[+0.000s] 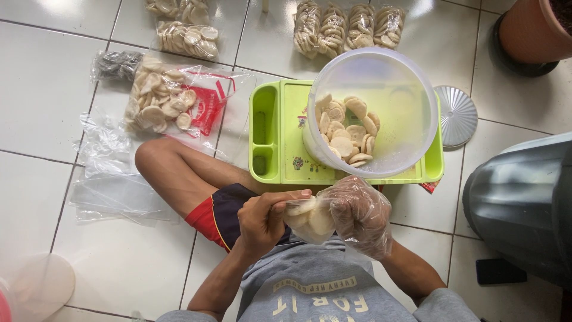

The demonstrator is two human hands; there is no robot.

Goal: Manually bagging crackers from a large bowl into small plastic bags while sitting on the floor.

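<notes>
My left hand (262, 219) grips the mouth of a small clear bag of pale round crackers (310, 219) held over my lap. My right hand (357, 214), covered by a clear plastic glove, touches the bag from the right side and pushes crackers in. Just beyond my hands a large translucent tub (411, 137) with several loose crackers in it stands on a lime-green tray (280, 119).
A big opened bag of crackers (161, 101) lies on the white tiled floor at left beside empty clear bags (107, 179). Filled packets (348, 27) line the far edge. A silver lid (457, 114), a grey bin (524, 203) and a terracotta pot (530, 27) stand at right.
</notes>
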